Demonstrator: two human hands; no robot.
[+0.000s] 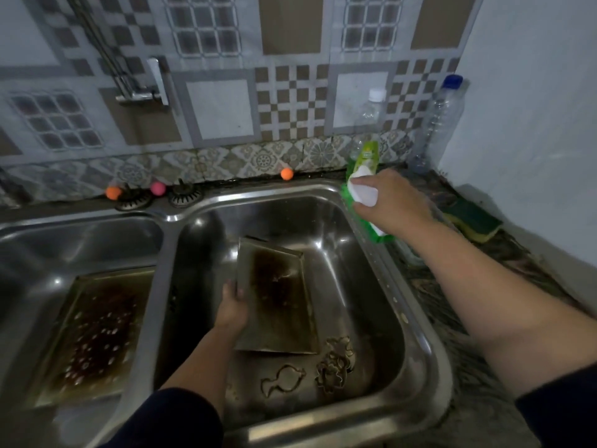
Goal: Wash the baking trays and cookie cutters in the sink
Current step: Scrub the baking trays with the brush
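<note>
Oddly, the soap bottle [361, 189] label is too blurred to read. Right hand [392, 202] grip wraps that bottle at the sink [420, 334] rim; left hand [232, 307] grip holds the tray [277, 299] edge, cookie cutters [336, 363] just below it.

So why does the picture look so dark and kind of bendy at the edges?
Head view: the light is dim, so the right sink basin sits in shadow, with bright glare spots on its steel; the wide lens bows the wall tiles and counter edge; the green soap bottle in the right hand is a bit blurred; the cookie cutters are faint.
</note>
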